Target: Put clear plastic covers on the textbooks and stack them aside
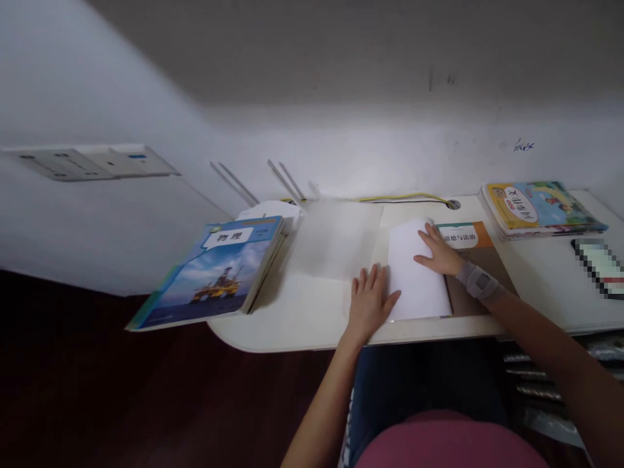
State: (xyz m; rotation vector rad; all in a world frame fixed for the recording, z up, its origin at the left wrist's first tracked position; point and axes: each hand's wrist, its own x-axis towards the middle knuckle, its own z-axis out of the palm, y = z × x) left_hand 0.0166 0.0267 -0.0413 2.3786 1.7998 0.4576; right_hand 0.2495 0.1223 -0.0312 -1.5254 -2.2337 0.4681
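Observation:
A book with a brown and orange cover (470, 266) lies on the white desk (283, 318), partly under a white sheet (419, 279). My right hand (439, 252), with a band on its wrist, rests spread on the sheet's upper right part and the book's edge. My left hand (369, 302) lies with its fingers apart at the sheet's left edge, near the desk's front. Left of the sheet, a translucent cover flap (336, 237) is blurred and reaches toward the book stack.
Blue-covered books (214, 273) overhang the desk's left end. A stack of colourful booklets (543, 208) and a phone (599, 266) are at the right. A yellow cable (409, 196) runs along the wall to a round hole. Wall switches (92, 162) are at the left.

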